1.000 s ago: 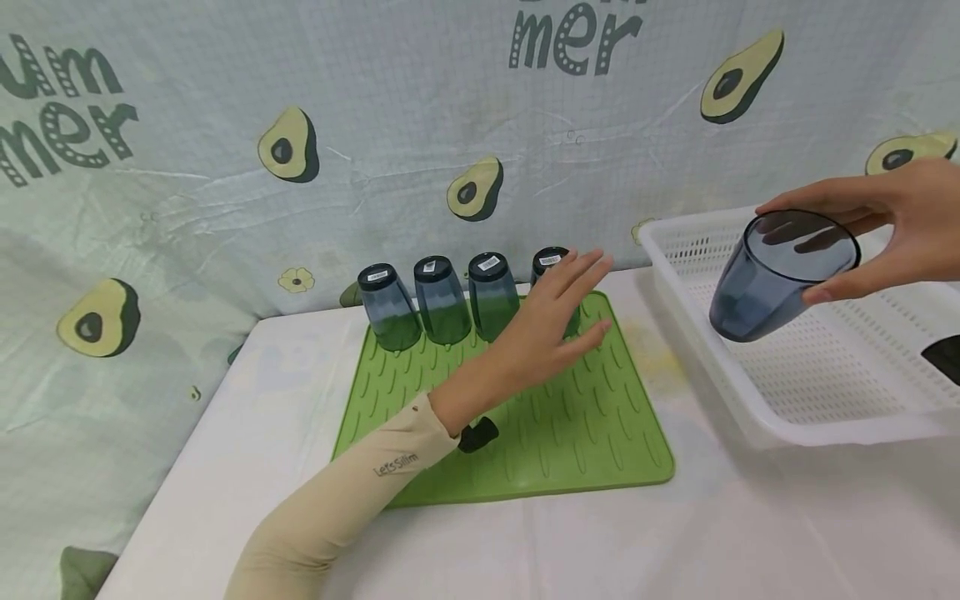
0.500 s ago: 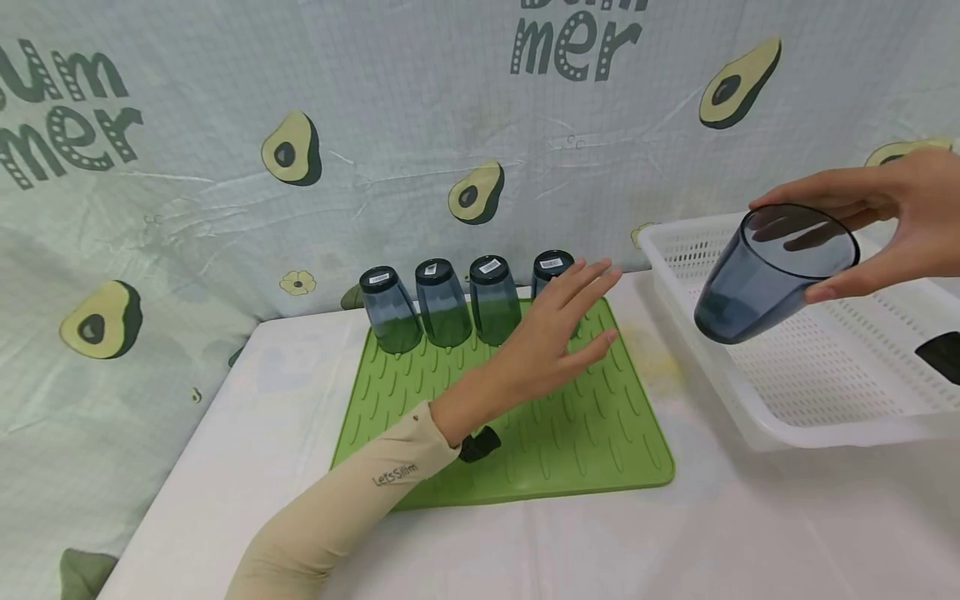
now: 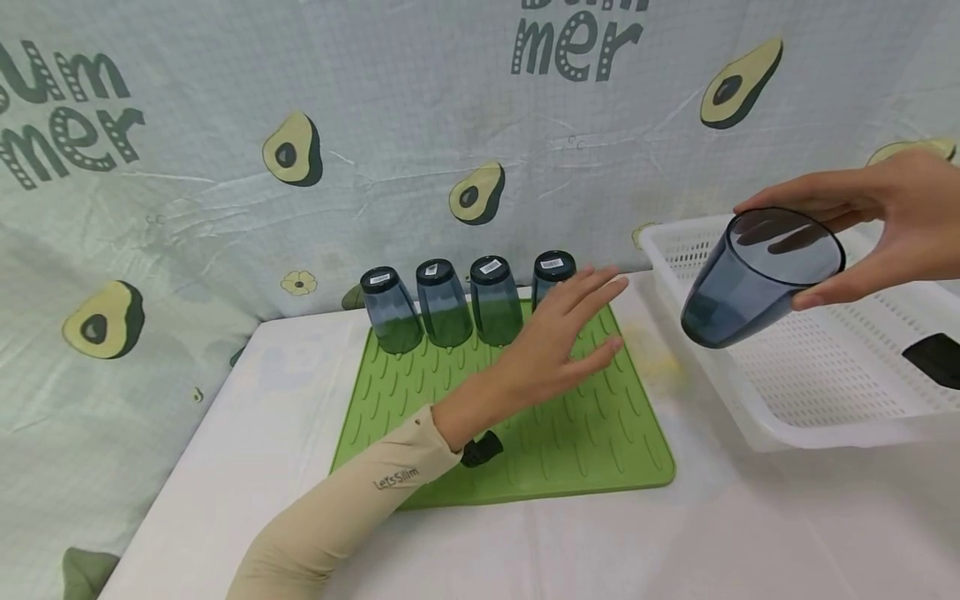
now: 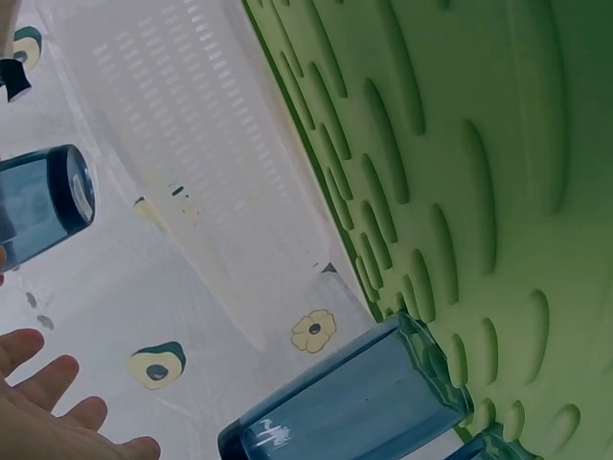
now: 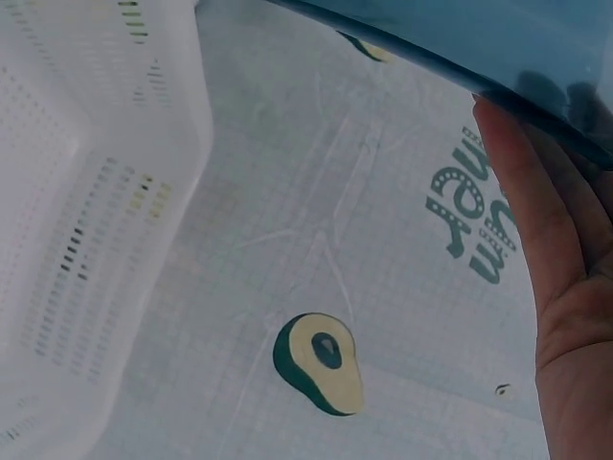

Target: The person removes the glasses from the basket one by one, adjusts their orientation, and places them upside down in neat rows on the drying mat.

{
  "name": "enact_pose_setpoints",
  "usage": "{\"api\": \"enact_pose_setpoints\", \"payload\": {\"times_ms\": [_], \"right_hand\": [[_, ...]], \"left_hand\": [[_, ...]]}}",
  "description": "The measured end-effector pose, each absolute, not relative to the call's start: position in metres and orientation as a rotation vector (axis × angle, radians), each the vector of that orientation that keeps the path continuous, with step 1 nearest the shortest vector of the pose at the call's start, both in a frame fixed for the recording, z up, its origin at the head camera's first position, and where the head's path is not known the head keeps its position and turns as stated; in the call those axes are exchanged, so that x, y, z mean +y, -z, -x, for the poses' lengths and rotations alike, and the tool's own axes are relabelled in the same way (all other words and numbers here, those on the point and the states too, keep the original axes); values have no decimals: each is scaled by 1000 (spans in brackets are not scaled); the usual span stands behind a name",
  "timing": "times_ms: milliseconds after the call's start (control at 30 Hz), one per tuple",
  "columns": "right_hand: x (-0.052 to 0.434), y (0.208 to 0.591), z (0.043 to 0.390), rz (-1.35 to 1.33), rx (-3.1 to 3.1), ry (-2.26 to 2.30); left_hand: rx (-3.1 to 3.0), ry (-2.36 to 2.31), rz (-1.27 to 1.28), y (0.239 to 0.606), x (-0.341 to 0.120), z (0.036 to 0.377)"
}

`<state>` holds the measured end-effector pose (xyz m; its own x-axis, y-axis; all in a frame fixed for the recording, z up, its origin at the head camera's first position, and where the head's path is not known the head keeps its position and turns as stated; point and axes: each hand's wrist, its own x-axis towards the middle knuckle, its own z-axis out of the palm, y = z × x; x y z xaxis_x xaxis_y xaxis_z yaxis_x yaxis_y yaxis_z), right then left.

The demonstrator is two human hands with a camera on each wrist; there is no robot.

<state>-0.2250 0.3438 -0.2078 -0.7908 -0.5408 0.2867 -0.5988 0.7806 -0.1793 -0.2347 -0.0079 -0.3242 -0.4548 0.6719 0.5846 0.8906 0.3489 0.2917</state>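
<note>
Head view: right hand point(image 3: 892, 221) pinches the cup point(image 3: 757, 279) by its rim, thumb below, fingers curled over the top. Cup is in the air, tilted, mouth toward cam, at 3 o'clock of the mat point(image 3: 585, 433), over the near-left corner of the basket point(image 3: 825, 429). Left hand point(image 3: 558, 346) hovers over the mat's far right part, fingers spread and straight, holding nothing, just in front of the 4th cup in the row point(image 3: 552, 275).

Judgement on doing it well: rim grip looks thin, so keep thumb pressure steady while the cup turns mouth-down. The open spot on the mat seems to be at 6 o'clock of the row; come in low enough to clear the standing cups. Left hand should stay off the row so nothing tips.

Left wrist view: held cup at 9 o'clock of frame, one row cup lower centre, fingertips point(image 4: 57, 383) at 7 o'clock.

Count:
- cups: 5 (4 inverted on mat w/ labels on bases, 1 in hand)
- mat: 1
- basket: 1
- hands: 2
</note>
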Motion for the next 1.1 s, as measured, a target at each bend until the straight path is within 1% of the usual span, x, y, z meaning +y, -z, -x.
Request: {"api": "enact_pose_setpoints", "payload": {"times_ms": [300, 533, 800, 1100], "right_hand": [[332, 206, 228, -1072, -2622, -438], [323, 203, 225, -1133, -2580, -433], [313, 195, 217, -1252, -2506, -489], [309, 195, 212, -1215, -2527, -494]], "left_hand": [[-2221, 862, 1400, 323, -3, 234], [-2216, 983, 1420, 323, 2, 235], [-2286, 1110, 1366, 327, 6, 232], [-2293, 1357, 1303, 330, 17, 232]]}}
